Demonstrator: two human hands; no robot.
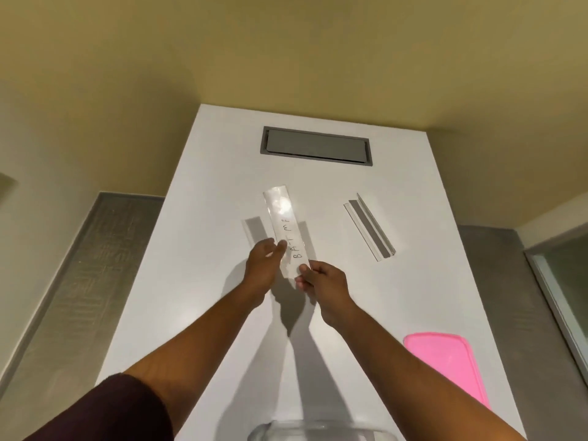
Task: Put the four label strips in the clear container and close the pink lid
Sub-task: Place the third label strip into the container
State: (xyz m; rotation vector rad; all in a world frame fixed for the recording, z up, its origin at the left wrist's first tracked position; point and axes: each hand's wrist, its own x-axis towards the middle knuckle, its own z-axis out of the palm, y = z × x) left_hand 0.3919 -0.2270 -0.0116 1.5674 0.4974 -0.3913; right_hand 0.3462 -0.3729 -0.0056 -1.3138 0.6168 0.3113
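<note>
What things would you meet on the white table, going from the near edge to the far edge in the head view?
Clear container → pink lid → right hand → left hand → handwritten label strip, held in both hands → grey hatch set into the table.

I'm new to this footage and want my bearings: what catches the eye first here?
Both hands hold up a clear label strip with handwritten letters over the middle of the white table, the left hand at its side and the right hand pinching its near end. The pink lid lies at the near right, and another strip lies farther back on the right.
</note>
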